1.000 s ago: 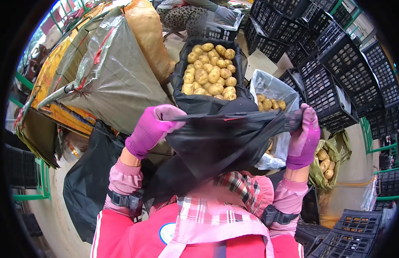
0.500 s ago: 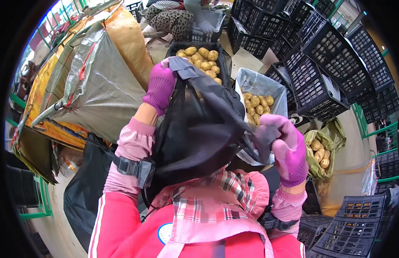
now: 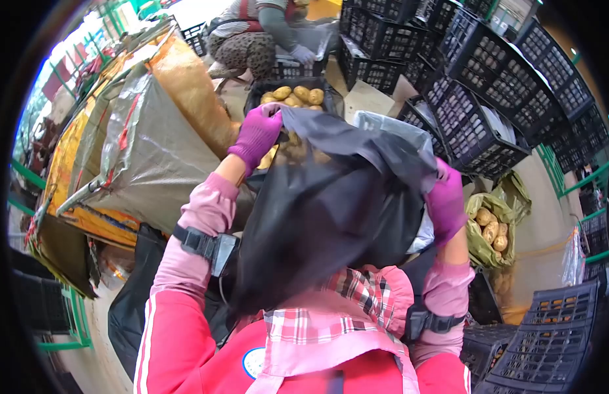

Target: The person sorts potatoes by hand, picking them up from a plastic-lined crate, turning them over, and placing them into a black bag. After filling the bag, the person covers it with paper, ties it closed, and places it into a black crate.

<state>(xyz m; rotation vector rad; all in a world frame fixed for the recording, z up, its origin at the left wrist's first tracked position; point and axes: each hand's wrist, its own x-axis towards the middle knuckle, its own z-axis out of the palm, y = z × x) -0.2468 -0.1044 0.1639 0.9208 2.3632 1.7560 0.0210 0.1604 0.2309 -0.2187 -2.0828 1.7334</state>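
Both my hands wear purple gloves and hold a large black plastic bag (image 3: 331, 203) spread open in front of my chest. My left hand (image 3: 257, 134) grips the bag's rim at the upper left. My right hand (image 3: 445, 202) grips the rim at the right, partly hidden behind the plastic. The billowed bag hides most of a black-lined crate of potatoes (image 3: 295, 96) and a clear-lined crate (image 3: 390, 125) behind it.
Big woven sacks (image 3: 147, 138) lean at the left. Stacked black plastic crates (image 3: 488, 92) fill the upper right and lower right. A green bag with potatoes (image 3: 492, 226) lies at the right. Another person (image 3: 252, 33) crouches at the top by a crate.
The bag, first stretched flat between my hands, has been shaken open and now billows. My left hand rose and stayed high; my right hand dropped, then lifted again at the right.
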